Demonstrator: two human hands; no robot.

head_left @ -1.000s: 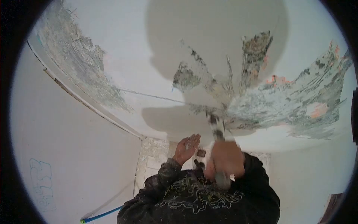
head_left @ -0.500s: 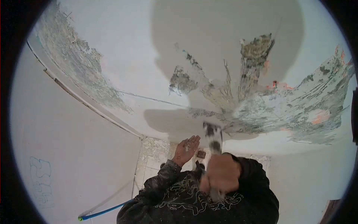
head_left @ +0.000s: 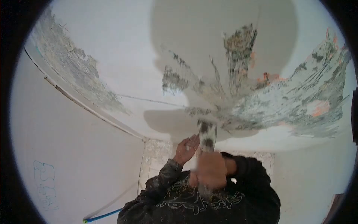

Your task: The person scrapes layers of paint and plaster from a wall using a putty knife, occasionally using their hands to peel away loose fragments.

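Observation:
My right hand [head_left: 209, 170], blurred by motion, is closed around the handle of a scraper [head_left: 207, 136]. The tool's wide, dark-stained metal blade points up toward the lower part of the white wall [head_left: 130, 44]. To the left of the blade, my left hand [head_left: 186, 149] is held out with its fingers extended, dusty and pale-smudged, fingertips right by the blade's edge. Above the blade, the wall carries a rough grey patch [head_left: 268, 108] of stripped paint, with dark streaks and orange spots.
Another scraped area [head_left: 71, 56] spreads over the wall at the upper left. Paint flakes [head_left: 158, 147] litter the tiled floor by the wall's foot. A blue pole [head_left: 104, 215] with a green tip leans at the lower left, near blue scribbles [head_left: 44, 183] on the side wall.
My right hand and the scraper have shifted left, bringing the blade close to my left hand. My left hand has stayed nearly in place. The view has turned slightly.

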